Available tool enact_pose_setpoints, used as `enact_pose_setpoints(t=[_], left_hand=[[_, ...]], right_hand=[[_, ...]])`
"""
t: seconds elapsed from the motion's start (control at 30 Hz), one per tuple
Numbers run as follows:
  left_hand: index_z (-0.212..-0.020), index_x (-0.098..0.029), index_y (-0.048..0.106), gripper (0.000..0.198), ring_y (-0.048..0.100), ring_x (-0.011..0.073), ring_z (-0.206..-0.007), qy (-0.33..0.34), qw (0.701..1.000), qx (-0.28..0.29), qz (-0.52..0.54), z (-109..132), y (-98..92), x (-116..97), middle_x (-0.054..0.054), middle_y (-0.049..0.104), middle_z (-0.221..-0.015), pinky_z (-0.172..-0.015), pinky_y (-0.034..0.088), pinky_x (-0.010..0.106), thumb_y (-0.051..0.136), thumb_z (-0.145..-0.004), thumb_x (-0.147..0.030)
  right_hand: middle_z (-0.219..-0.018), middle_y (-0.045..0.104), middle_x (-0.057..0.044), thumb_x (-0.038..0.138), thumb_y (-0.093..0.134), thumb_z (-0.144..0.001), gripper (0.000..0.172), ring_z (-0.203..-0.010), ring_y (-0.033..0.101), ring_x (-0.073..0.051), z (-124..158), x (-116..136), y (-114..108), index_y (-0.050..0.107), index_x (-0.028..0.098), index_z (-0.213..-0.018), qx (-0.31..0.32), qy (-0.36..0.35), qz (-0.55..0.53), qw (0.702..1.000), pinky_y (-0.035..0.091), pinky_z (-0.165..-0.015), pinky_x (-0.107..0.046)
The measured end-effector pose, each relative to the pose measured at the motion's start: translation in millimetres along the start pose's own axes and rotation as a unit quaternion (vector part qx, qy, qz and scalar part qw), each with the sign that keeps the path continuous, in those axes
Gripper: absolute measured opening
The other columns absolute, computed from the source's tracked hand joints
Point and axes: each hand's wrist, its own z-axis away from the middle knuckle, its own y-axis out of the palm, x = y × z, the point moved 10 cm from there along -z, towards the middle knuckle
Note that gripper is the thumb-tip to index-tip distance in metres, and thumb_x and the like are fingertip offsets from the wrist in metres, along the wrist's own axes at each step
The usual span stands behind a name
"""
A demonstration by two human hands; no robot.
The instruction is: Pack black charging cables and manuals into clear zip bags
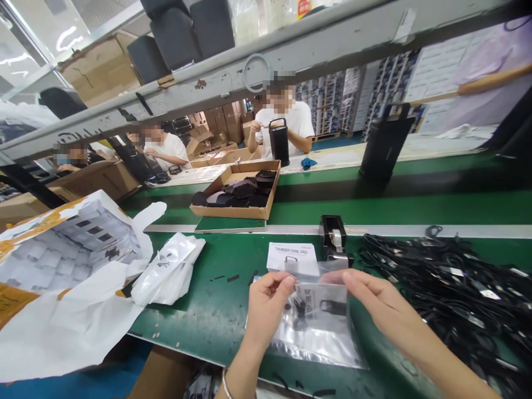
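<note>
A clear plastic bag (320, 343) is in front of me, with a printed booklet (332, 305) and a small dark item inside that I cannot make out. My left hand (270, 302) pinches the bag's upper left edge between thumb and fingers. At the upper right edge, my right hand (369, 291) grips the plastic, its fingertips partly behind the film. Just beyond the bag lies a stack of white leaflets (292, 252) marked "Thunder Trail Pro". A black tape dispenser (332, 235) stands behind them.
Black cables (449, 288) are heaped at the right. White plastic bags (170, 271) and an opened paper-wrapped pack (75, 260) lie left. Across the green bench, a carton tray (236, 194) holds dark pieces; a black speaker (386, 144) stands right. People work opposite, below an overhead beam (291, 50).
</note>
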Motion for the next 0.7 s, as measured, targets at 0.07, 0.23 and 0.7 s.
enact_pose_setpoints(t=[0.07, 0.23, 0.7], left_hand=[[-0.072, -0.017, 0.069, 0.008, 0.061, 0.0168, -0.070, 0.005, 1.000, 0.006, -0.009, 0, 1.8, -1, 0.003, 0.069, -0.071, -0.067, 0.047, 0.027, 0.068, -0.071, -0.025], [-0.069, -0.018, 0.070, 0.008, 0.062, 0.0188, -0.077, 0.036, 0.997, 0.055, -0.046, -3, 5.7, -8, 0.005, 0.070, -0.077, -0.069, 0.047, 0.027, 0.064, -0.073, -0.019], [-0.072, -0.015, 0.064, 0.022, 0.051, 0.0110, -0.058, -0.085, 0.994, 0.065, -0.013, -8, 22.5, 40, 0.000, 0.059, -0.065, -0.057, 0.039, 0.022, 0.071, -0.069, -0.036]], right_hand=[[-0.092, 0.071, -0.005, 0.046, 0.054, -0.081, 0.030, -0.087, 0.063, -0.024, -1, 2, -2, 0.070, 0.022, -0.088, 0.004, -0.024, 0.032, 0.999, 0.049, -0.077, -0.033], [-0.091, 0.072, -0.003, 0.034, 0.054, -0.081, 0.020, -0.086, 0.064, -0.022, -3, 8, -12, 0.072, 0.025, -0.083, 0.005, -0.075, 0.092, 0.993, 0.048, -0.080, -0.033], [-0.109, 0.061, -0.008, 0.028, 0.041, -0.084, 0.027, -0.092, 0.060, -0.022, -11, 4, -43, 0.062, 0.025, -0.101, -0.116, -0.126, 0.197, 0.965, 0.044, -0.081, -0.038]])
